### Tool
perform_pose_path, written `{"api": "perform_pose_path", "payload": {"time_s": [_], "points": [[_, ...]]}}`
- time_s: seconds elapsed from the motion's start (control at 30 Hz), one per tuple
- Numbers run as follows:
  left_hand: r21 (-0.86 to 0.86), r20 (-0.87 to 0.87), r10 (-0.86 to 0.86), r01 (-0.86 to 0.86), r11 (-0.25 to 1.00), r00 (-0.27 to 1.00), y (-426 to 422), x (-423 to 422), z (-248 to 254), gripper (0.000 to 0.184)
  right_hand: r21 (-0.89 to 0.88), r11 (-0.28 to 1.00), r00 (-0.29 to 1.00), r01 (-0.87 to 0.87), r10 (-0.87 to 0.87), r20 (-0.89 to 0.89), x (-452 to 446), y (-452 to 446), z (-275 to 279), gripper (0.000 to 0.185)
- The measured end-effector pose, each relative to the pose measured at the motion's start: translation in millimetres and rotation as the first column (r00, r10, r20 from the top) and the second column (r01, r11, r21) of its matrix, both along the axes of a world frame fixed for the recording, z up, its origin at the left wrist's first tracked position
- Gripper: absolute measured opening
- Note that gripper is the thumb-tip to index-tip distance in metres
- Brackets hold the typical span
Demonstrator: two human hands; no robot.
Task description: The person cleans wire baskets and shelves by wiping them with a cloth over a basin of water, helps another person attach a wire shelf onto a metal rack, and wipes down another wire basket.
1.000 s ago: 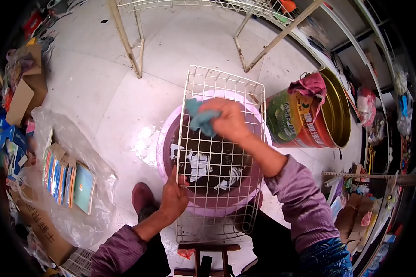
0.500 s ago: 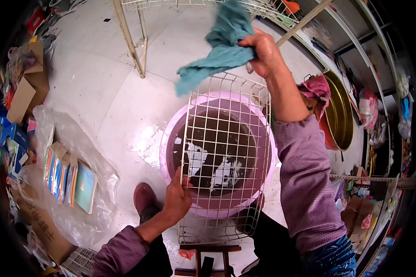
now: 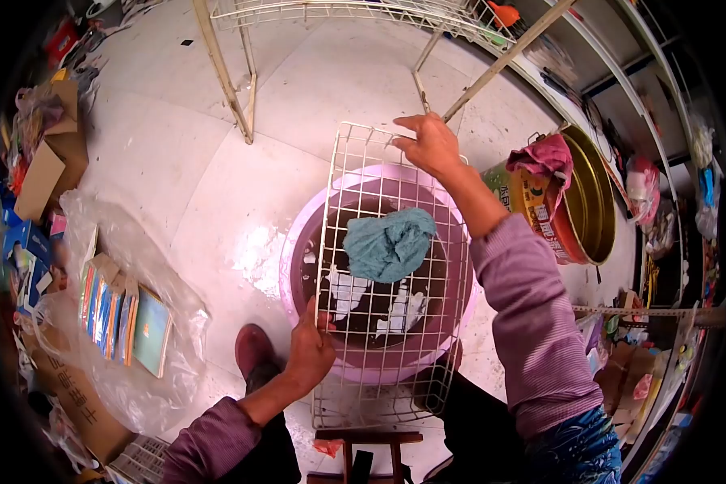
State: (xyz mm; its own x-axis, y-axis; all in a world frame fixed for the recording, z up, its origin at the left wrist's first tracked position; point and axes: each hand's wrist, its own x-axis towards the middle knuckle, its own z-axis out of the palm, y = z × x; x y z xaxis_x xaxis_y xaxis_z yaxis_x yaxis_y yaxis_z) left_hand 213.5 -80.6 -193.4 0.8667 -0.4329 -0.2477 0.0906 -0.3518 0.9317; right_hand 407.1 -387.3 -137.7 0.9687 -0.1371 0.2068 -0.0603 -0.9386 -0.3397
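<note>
A white wire rack (image 3: 379,323) lies over a pink basin (image 3: 290,242) of dark water. My left hand (image 3: 308,348) is closed around the rack's left side bar. At the far end of the rack, my right hand (image 3: 432,147) has its fingers apart at the rim; it holds nothing I can see. A crumpled teal cloth (image 3: 390,244) rests on the wire grid over the water, apart from both hands. White reflections show on the water under the mesh.
Beyond the basin stands a wire shelf frame (image 3: 246,97) with legs. On the right is a large tin (image 3: 593,198) with a red cloth (image 3: 544,161) over its rim. Notebooks (image 3: 148,331) in clear plastic lie left. A small stool (image 3: 371,440) is near my feet.
The teal cloth has gone from my right hand onto the rack. My right hand has let go of it and moved down and left to the rack's far end. My left hand stays put.
</note>
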Motion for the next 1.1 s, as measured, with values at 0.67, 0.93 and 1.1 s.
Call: {"api": "perform_pose_path", "payload": {"time_s": [0.67,0.93,1.1], "points": [[0.021,0.058,-0.001,0.000,1.000,0.998,1.7,-1.8,-2.4,0.063,0.638,0.760,0.977,0.122,0.021,-0.212,50.3,14.5,-21.4,0.009],[0.031,0.096,-0.016,0.013,0.999,0.995,3.6,-4.0,-10.2,0.066,0.827,0.562,0.945,0.017,-0.280,0.171,41.1,7.5,23.0,0.020],[0.018,0.074,-0.013,0.012,1.000,0.997,3.4,-3.2,-12.0,0.068,0.468,0.883,0.998,-0.038,0.008,0.067,0.3,0.8,38.6,0.043]]}}
